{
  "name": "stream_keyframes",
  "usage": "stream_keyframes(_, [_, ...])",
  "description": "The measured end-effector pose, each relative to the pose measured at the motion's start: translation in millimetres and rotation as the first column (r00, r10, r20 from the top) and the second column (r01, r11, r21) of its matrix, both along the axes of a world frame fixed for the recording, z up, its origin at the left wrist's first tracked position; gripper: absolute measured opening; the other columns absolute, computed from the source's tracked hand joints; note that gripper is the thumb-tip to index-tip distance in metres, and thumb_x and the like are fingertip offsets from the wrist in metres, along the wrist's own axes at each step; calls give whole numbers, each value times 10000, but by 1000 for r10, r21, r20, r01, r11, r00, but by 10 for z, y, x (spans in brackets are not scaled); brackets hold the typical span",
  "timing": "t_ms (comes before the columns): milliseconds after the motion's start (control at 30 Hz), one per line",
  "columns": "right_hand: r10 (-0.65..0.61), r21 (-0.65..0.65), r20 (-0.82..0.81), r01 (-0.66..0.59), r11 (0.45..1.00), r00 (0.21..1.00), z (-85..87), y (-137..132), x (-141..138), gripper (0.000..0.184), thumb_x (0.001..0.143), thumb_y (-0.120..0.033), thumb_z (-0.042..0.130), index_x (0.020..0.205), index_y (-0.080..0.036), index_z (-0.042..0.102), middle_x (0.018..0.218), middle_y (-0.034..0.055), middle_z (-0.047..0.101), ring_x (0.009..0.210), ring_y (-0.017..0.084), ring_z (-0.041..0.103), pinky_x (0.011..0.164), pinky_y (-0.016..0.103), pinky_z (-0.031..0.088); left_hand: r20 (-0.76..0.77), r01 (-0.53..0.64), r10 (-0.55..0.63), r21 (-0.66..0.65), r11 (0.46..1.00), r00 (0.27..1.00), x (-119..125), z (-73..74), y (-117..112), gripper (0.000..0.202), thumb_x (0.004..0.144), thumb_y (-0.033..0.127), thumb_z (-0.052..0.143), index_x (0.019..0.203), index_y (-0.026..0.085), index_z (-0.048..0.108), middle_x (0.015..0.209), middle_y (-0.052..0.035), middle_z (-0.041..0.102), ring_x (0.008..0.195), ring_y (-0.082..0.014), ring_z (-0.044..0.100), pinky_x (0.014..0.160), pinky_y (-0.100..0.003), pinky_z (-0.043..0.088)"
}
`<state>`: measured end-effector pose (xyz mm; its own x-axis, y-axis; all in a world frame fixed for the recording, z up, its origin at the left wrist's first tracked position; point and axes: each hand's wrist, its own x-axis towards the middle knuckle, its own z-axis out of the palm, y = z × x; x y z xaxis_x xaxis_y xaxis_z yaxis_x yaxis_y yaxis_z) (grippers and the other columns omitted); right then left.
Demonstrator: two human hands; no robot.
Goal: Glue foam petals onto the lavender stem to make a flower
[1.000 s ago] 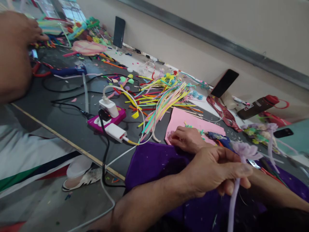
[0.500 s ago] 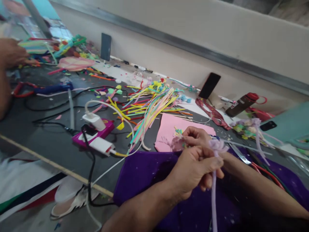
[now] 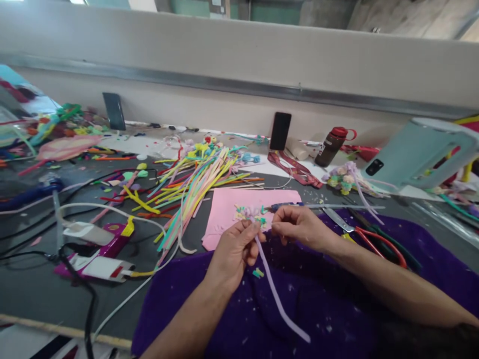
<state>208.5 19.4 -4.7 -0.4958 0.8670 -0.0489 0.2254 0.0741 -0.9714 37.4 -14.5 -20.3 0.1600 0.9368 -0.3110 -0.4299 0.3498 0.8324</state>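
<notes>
The left hand (image 3: pixel 234 252) pinches a fuzzy lilac stem (image 3: pixel 277 300) between thumb and fingers; its soft, looped flower head (image 3: pixel 253 212) sits just above the fingertips, in front of a smooth pink sheet (image 3: pixel 220 212), and its long tail bends down over the speckled purple covering (image 3: pixel 175 299). The right hand (image 3: pixel 303 228) is beside it, fingers curled toward the thumb; whether it grips anything, I cannot tell. Straight, plush, many-coloured stems (image 3: pixel 209 184) fan across the dark, flat worktop (image 3: pixel 22 294).

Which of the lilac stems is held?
The lilac stem pinched in the left hand, hanging over purple fabric; the other stem, near the brown bottle, is untouched.
</notes>
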Motion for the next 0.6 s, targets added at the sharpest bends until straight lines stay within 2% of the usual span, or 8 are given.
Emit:
stream_keyframes(133, [18,7,-36,-18,1000,999,-84,-12,56,81,789,-226,546,729,-171,542,585,-40,545,448,69,485,430,187,332,-14,-10,9,-22,1000,1000,44,-28,14,274,658,340,709,661,131,532,555,36,581,313,-1,373,286,-111,290])
stream_keyframes(267, [38,34,2,-38,999,999,-121,-13,64,84,787,-208,531,716,-164,526,585,-39,524,463,76,500,441,186,350,-52,5,-6,-1,1000,999,57,-75,21,261,684,345,692,664,128,548,528,41,565,314,-5,377,293,-109,295])
stream_keyframes(367, [36,185,111,-56,981,993,-124,-22,44,103,788,-202,522,695,-158,527,584,-29,526,487,82,489,465,191,366,-99,28,-27,12,1000,995,63,-114,24,263,694,354,684,650,131,552,529,40,571,310,-10,382,289,-117,299])
stream_keyframes(500, [-31,475,282,-111,873,959,-111,-59,20,103,767,-140,528,665,-151,543,615,-1,557,540,90,476,510,199,355,-127,84,-81,19,996,989,75,-148,20,244,713,342,670,667,133,552,532,34,581,313,-19,391,286,-124,303])
stream_keyframes(567, [-38,507,295,-123,853,955,-99,-70,30,95,768,-150,538,676,-150,555,617,3,559,545,92,477,513,200,354,-130,110,-106,21,994,986,78,-154,19,240,729,336,656,662,130,553,483,39,554,304,-25,383,283,-126,297])
stream_keyframes(600, [-33,478,265,-102,872,964,-92,-68,44,104,780,-170,536,681,-150,560,612,0,555,540,91,481,511,198,359,-123,111,-108,21,994,987,79,-156,20,243,735,334,651,654,127,552,476,39,548,303,-24,379,284,-127,294])
